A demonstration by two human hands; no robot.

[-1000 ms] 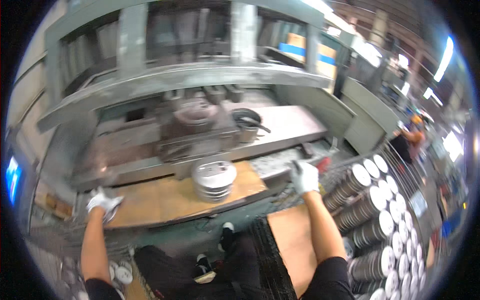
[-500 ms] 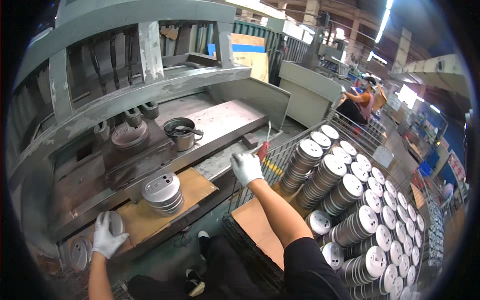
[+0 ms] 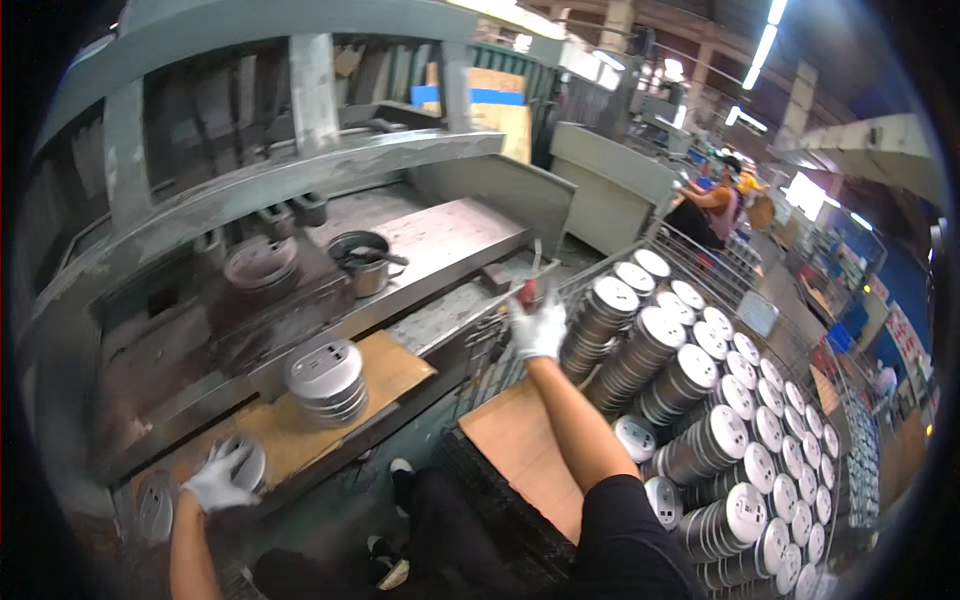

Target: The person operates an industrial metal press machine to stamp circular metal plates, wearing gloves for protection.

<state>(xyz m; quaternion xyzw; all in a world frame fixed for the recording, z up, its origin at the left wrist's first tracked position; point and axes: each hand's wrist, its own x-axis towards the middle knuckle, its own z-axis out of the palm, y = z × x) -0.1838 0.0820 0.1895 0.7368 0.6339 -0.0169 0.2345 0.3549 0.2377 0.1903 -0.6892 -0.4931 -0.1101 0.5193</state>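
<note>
My left hand (image 3: pixel 222 484), in a white glove, is at the lower left with its fingers and thumb round the edge of a round grey metal disc (image 3: pixel 253 466). Another round metal piece (image 3: pixel 156 508) lies just left of it. My right hand (image 3: pixel 541 330), also gloved, is raised between the bench and the wire cage. Its fingers are parted and slightly blurred, close to a red-handled lever (image 3: pixel 527 292); whether they touch it is unclear. A short stack of round metal covers with cutouts (image 3: pixel 328 378) stands on a brown board (image 3: pixel 395 370) between my hands.
Inside the press, a disc sits on a die block (image 3: pixel 265 268), with a metal pot (image 3: pixel 368 265) beside it. At right, a wire cage (image 3: pixel 690 245) holds many tall stacks of discs (image 3: pixel 700 375) and a cardboard sheet (image 3: pixel 525 450). A person (image 3: pixel 715 205) sits farther back.
My right hand has moved right, up to the red-handled lever. My left hand and the disc have shifted slightly right and nearer to me.
</note>
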